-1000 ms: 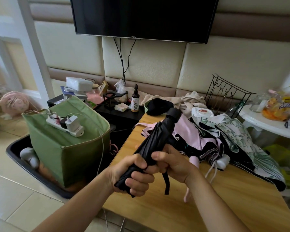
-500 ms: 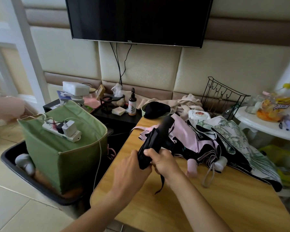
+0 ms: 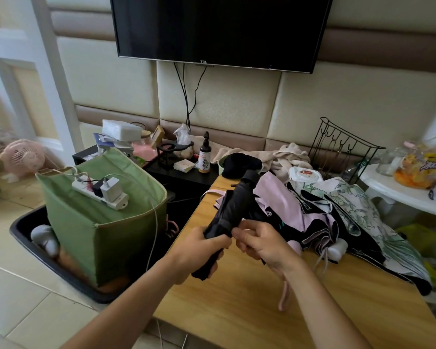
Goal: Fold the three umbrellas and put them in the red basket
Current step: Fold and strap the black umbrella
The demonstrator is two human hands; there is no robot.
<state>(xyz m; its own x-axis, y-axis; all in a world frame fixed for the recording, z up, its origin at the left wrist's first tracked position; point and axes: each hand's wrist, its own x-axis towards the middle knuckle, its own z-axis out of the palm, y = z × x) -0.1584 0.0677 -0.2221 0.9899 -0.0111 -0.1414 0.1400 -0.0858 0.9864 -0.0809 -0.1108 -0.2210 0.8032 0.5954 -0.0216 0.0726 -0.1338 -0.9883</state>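
A folded black umbrella is held tilted above the wooden table, its handle end pointing up and away. My left hand grips its lower part. My right hand pinches the umbrella's closing strap at the canopy's side. Behind it a pink umbrella lies loosely bunched on the table, and a white umbrella with a green leaf print sprawls to its right. No red basket is in view.
A green fabric bin carrying a power strip stands in a black tray on the floor at left. A dark side table with bottles, a wire rack, clothes and a white round table crowd the back.
The umbrella has swung back up and closer to me after dipping toward the table. My right hand has shifted from gripping the shaft to pinching the strap at its side.
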